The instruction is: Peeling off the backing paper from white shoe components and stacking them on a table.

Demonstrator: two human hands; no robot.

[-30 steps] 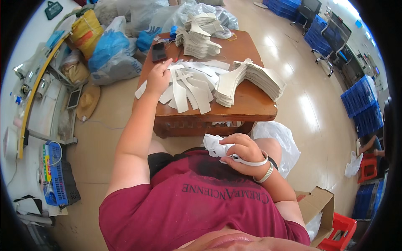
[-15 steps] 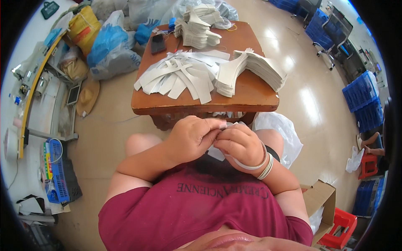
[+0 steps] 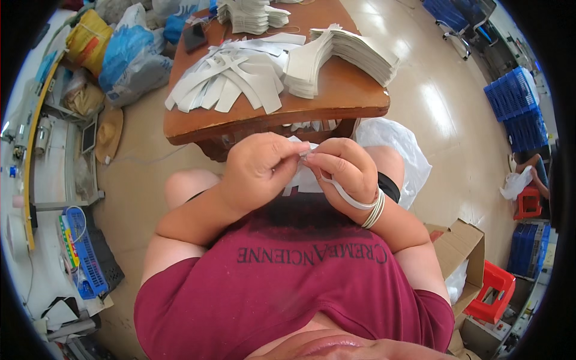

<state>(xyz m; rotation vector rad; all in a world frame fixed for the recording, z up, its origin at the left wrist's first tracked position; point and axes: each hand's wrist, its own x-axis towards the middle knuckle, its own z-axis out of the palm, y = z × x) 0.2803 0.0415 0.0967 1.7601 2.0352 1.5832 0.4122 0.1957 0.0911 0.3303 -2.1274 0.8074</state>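
Observation:
My two hands meet above my lap, fingertips almost touching. Both pinch a thin white piece (image 3: 305, 182), paper-like or cloth-like, which hangs between them and is partly hidden by my fingers. My left hand (image 3: 259, 169) is curled, with thumb and forefinger at the piece's upper edge. My right hand (image 3: 349, 170) grips the same edge from the other side, fingers bent. Several white bands (image 3: 374, 210) circle my right wrist. Just beyond my hands, a loose pile of white cut pieces (image 3: 237, 78) lies on the brown wooden table (image 3: 276, 116), beside a neat stack of curved white pieces (image 3: 342, 57).
Another white stack (image 3: 246, 17) and a dark phone (image 3: 194, 37) are at the table's far side. A clear plastic bag (image 3: 399, 159) stands by my right knee, a cardboard box (image 3: 462, 252) and red stool (image 3: 493, 292) at lower right. Full sacks (image 3: 132, 63) stand at left.
The view has tilted, so the table sits higher and further left in the picture. Both hands keep their pinch, now slightly higher, and more of the white piece shows between them.

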